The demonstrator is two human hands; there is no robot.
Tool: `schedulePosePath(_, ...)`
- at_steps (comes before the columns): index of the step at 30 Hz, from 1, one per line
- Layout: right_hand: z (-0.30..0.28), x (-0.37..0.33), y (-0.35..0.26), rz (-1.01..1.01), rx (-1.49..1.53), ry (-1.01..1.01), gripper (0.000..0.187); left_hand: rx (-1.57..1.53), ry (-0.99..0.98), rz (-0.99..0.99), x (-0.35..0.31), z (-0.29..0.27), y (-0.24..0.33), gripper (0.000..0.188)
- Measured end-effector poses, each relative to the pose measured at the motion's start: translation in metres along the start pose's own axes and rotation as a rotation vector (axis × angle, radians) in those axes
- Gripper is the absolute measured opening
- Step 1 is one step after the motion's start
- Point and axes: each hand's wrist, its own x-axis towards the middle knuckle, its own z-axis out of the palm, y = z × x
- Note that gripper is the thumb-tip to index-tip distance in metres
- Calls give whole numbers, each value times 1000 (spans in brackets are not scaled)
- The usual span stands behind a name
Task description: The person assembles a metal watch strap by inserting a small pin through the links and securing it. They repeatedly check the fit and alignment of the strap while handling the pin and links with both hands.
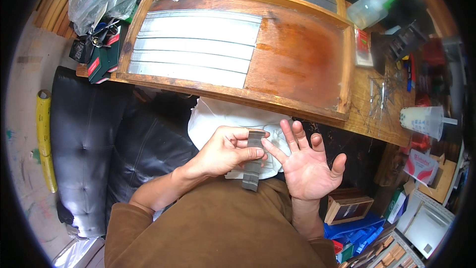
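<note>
Clamping a dark curved strip (252, 167) between thumb and fingers, the left hand (218, 153); right hand (309, 172) just beside, fingers spread.

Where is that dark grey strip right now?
In the head view, the dark grey strip is just below centre, held by the left hand, beside the right hand.

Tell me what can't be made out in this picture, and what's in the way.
All in the head view:
Middle of the grey strip: covered by the left hand.
Whether the right hand touches the strip: the gap at the index fingertip is too small to judge.
Far side of the rear tray: cut off by the upper edge.
Thin pieces at right: too small to identify.
</note>
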Motion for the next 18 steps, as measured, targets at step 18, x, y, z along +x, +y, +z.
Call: schedulePosePath(18, -5, 4, -4, 1, 16, -14, 66, 14, -81, -38, 2, -1, -7, 27)
